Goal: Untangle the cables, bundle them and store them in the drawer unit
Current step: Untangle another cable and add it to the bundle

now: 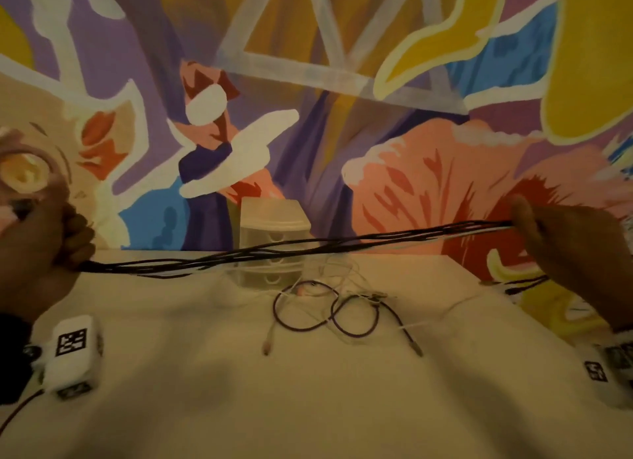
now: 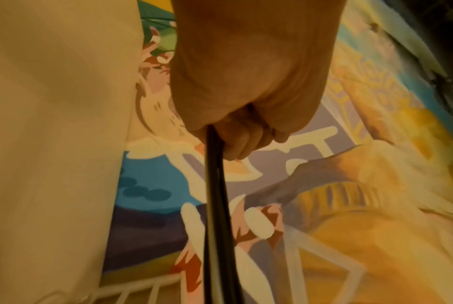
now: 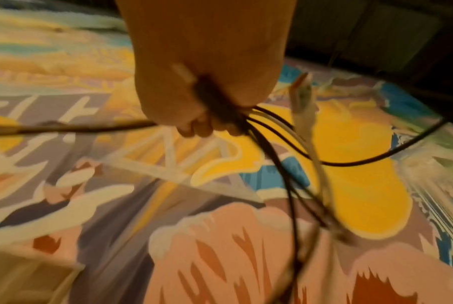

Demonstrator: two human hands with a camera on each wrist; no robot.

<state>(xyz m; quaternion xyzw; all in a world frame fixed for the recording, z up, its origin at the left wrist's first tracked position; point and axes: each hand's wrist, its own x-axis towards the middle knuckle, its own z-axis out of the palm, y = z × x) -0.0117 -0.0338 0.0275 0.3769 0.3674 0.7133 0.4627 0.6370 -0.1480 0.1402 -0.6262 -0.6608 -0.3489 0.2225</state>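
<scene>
A bundle of black cables (image 1: 294,249) is stretched taut above the table between both hands. My left hand (image 1: 51,239) grips one end at the far left; the left wrist view shows its fingers (image 2: 236,139) curled round the black cables (image 2: 216,205). My right hand (image 1: 561,243) grips the other end at the right, with loose black and white cable ends (image 3: 293,156) hanging from the fist (image 3: 207,115). A tangle of purple and white cables (image 1: 339,311) lies on the table. The small translucent drawer unit (image 1: 274,239) stands at the back, behind the stretched bundle.
The white table (image 1: 308,407) runs up to a colourful mural wall (image 1: 342,116). White wrist-camera boxes with square markers sit on the left wrist (image 1: 73,352) and the right wrist (image 1: 603,373). Two plug ends (image 1: 266,349) of the tangle point towards me.
</scene>
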